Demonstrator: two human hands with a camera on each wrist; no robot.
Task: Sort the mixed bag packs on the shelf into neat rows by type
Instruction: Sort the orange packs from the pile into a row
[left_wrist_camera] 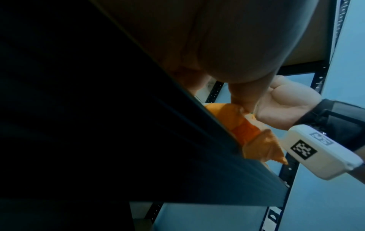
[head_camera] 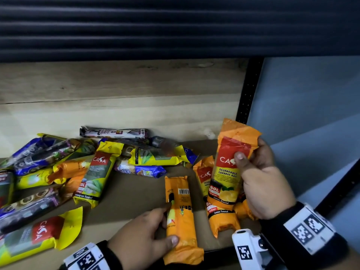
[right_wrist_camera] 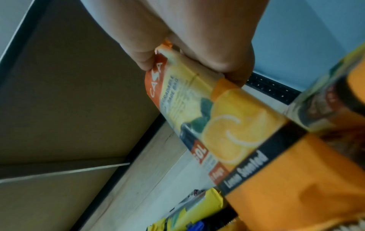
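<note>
My right hand (head_camera: pixel 250 151) grips an orange lemon-scented 60L Casa garbage-bag pack (head_camera: pixel 228 172) near its top, upright over the right end of the shelf (head_camera: pixel 136 193). The right wrist view shows the same pack (right_wrist_camera: pixel 227 125) under my curled fingers (right_wrist_camera: pixel 197 51). My left hand (head_camera: pixel 169 223) grips a second orange pack (head_camera: pixel 181 217), which lies barcode side up near the front edge. A third orange pack (head_camera: pixel 204 178) lies flat between them, partly hidden. In the dark left wrist view, an orange pack end (left_wrist_camera: pixel 242 125) shows beside the right hand (left_wrist_camera: pixel 286 106).
A loose pile of yellow (head_camera: pixel 95 178), blue (head_camera: pixel 140 170) and dark purple (head_camera: pixel 115 132) packs covers the shelf's left and back. A black perforated upright post (head_camera: pixel 247 90) stands at the right, with a blue wall (head_camera: pixel 311 94) beyond. A wooden back panel (head_camera: pixel 116 80) closes the rear.
</note>
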